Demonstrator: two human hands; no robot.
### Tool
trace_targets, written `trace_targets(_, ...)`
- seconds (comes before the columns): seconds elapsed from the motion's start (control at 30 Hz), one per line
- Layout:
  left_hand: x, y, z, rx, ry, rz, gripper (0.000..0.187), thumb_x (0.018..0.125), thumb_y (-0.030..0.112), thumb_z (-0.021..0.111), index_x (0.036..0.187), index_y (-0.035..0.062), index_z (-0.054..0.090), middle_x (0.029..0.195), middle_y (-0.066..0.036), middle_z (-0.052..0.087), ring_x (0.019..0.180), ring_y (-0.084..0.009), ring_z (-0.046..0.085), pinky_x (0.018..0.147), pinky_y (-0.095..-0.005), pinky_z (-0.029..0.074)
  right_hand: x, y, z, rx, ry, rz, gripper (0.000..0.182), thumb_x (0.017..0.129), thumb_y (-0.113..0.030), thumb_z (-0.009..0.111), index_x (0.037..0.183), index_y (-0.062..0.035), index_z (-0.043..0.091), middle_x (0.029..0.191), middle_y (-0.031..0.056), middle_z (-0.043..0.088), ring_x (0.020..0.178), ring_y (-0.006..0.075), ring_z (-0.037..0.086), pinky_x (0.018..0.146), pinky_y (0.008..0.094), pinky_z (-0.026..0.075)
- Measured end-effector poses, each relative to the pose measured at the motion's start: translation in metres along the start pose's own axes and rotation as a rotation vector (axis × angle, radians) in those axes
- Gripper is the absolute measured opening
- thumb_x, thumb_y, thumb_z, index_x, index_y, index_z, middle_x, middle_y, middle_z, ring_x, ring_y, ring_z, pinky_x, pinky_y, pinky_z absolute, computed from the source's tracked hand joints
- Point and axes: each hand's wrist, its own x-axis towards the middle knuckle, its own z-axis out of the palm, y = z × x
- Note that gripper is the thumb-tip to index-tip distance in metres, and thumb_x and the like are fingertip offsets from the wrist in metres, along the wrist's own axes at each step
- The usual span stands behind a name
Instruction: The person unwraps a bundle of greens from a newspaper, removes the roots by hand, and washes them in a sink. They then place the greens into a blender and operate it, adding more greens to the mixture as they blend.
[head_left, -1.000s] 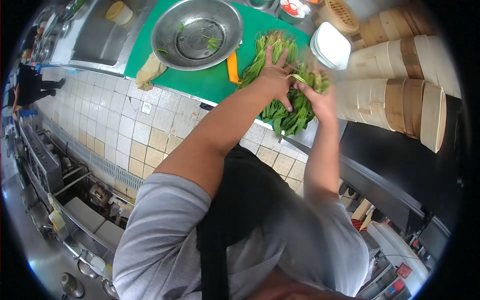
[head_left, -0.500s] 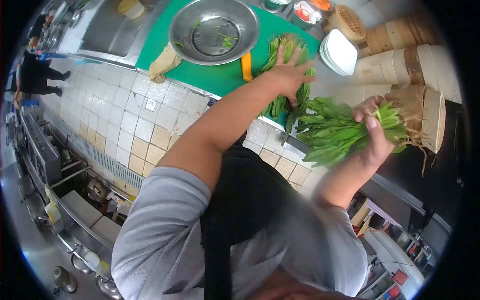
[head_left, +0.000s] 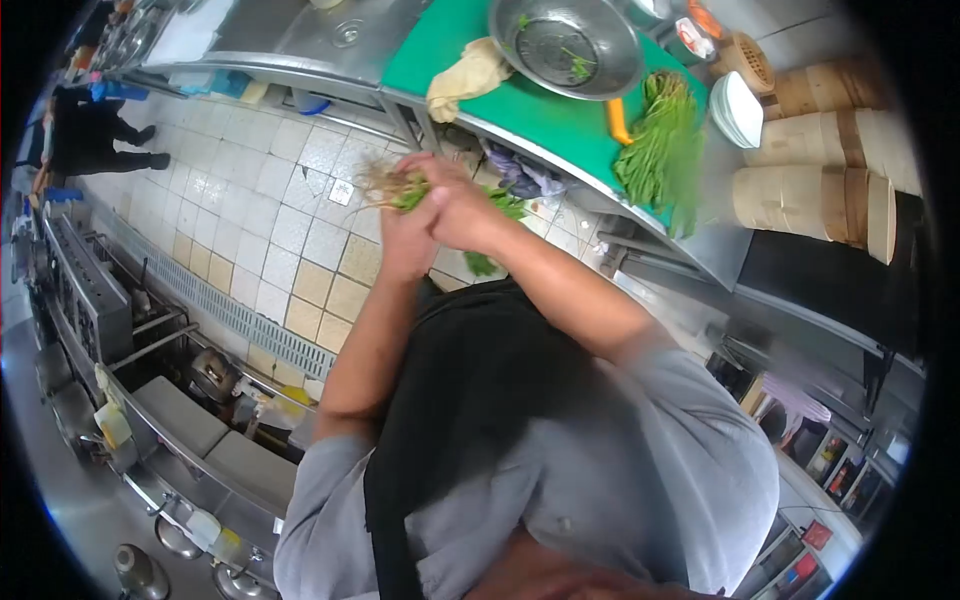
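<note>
Both hands are close together over the tiled floor, in front of the black apron. My left hand [head_left: 405, 232] is closed around a bunch of leafy greens [head_left: 498, 205], near its stems. Overlapping it, my right hand [head_left: 458, 205] is also closed on the bunch. Tangled brown roots [head_left: 382, 184] stick out to the left of the hands, and green leaves show to the right and below. More greens [head_left: 658, 145] lie on the green work surface [head_left: 580, 150], beside an orange object [head_left: 618, 122] and a steel bowl [head_left: 545, 62] with some leaf bits in it.
A beige cloth [head_left: 468, 80] lies at the work surface's edge. White plates [head_left: 737, 108] and bamboo steamers [head_left: 800, 205] stand at the right. A sink [head_left: 345, 32] is at the top left. Another person in dark clothes [head_left: 95, 135] stands at the far left.
The view has turned left. My left hand has left the greens on the work surface and now grips the bunch with my right hand, which has carried it left, over the floor.
</note>
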Motion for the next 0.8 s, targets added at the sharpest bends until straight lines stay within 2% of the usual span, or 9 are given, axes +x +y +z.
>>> trace_targets(0.1,-0.003,0.012,-0.089,-0.191,0.333,-0.086,0.043,0.088,0.004,0.067,0.128,0.0009,0.054,0.120,-0.012,0.062,0.110,-0.0222,0.063,0.097,-0.0363,0.051,0.020,-0.002,0.080,0.170,-0.136,-0.015,0.079,0.076,-0.006,0.071,0.148,-0.0016,0.039,0.139,0.0201,0.055,0.135,0.0288,0.048,0.112,0.0361,0.037)
trace_targets(0.27,-0.001,0.043,-0.167,-0.219,0.523,-0.040,0.021,0.092,0.005,0.063,0.113,0.0020,0.057,0.110,-0.014,0.065,0.100,-0.0277,0.067,0.091,-0.0417,0.055,0.047,-0.030,0.124,0.788,-0.201,0.062,0.091,0.078,-0.006,0.066,0.155,0.0064,0.020,0.154,0.0225,0.042,0.143,0.0282,0.042,0.118,0.0343,0.032)
trace_targets(0.37,0.013,0.052,-0.188,-0.259,0.540,-0.071,0.023,0.093,0.005,0.061,0.114,0.0050,0.053,0.106,-0.013,0.065,0.098,-0.0330,0.067,0.090,-0.0479,0.055,0.055,0.004,0.126,0.817,-0.034,0.247,0.075,0.081,-0.008,0.071,0.147,0.0050,0.038,0.134,0.0163,0.060,0.127,0.0231,0.056,0.108,0.0336,0.043)
trace_targets(0.47,0.035,0.059,-0.211,-0.285,0.511,-0.074,0.024,0.094,0.005,0.060,0.115,0.0068,0.051,0.105,-0.012,0.065,0.097,-0.0346,0.067,0.090,-0.0515,0.054,0.041,0.097,0.116,0.867,0.318,0.639,0.062,0.083,-0.012,0.075,0.138,0.0023,0.051,0.112,0.0099,0.068,0.104,0.0207,0.064,0.094,0.0314,0.052)
trace_targets(0.5,0.042,0.061,-0.219,-0.266,0.534,-0.080,0.021,0.094,0.005,0.060,0.113,0.0076,0.052,0.103,-0.011,0.065,0.096,-0.0344,0.067,0.091,-0.0522,0.053,0.034,0.130,0.104,0.916,0.339,0.957,0.066,0.087,-0.016,0.074,0.145,-0.0022,0.046,0.140,0.0156,0.054,0.127,0.0284,0.053,0.100,0.0445,0.050)
trace_targets(0.6,0.060,0.066,-0.238,-0.301,0.553,-0.081,0.019,0.093,0.006,0.061,0.111,0.0088,0.053,0.103,-0.010,0.065,0.096,-0.0339,0.066,0.092,-0.0515,0.052,0.009,0.245,0.098,1.023,0.632,1.389,0.066,0.090,-0.027,0.073,0.146,-0.0073,0.044,0.144,0.0147,0.046,0.125,0.0379,0.048,0.101,0.0546,0.048)
trace_targets(0.73,0.079,0.071,-0.256,-0.214,0.648,-0.080,0.014,0.096,0.010,0.058,0.109,0.0101,0.054,0.101,-0.008,0.063,0.094,-0.0324,0.064,0.093,-0.0498,0.051,-0.001,0.367,0.106,1.262,1.044,1.319,0.039,0.098,-0.035,0.060,0.129,-0.0136,0.054,0.129,0.0103,0.055,0.101,0.0314,0.055,0.102,0.0541,0.048)
trace_targets(0.77,0.083,0.072,-0.259,-0.211,0.644,-0.079,0.012,0.097,0.011,0.056,0.109,0.0097,0.054,0.101,-0.007,0.062,0.095,-0.0321,0.063,0.094,-0.0494,0.051,-0.015,0.408,0.121,1.356,0.956,1.161,0.034,0.100,-0.036,0.056,0.126,-0.0145,0.054,0.125,0.0104,0.059,0.101,0.0304,0.059,0.100,0.0542,0.049)
trace_targets(0.8,0.085,0.071,-0.259,-0.198,0.666,-0.088,0.011,0.098,0.011,0.055,0.109,0.0099,0.054,0.101,-0.007,0.062,0.095,-0.0320,0.062,0.094,-0.0496,0.050,-0.020,0.436,0.128,1.008,0.871,1.083,0.039,0.099,-0.035,0.057,0.130,-0.0127,0.051,0.124,0.0118,0.060,0.104,0.0310,0.060,0.095,0.0542,0.051)
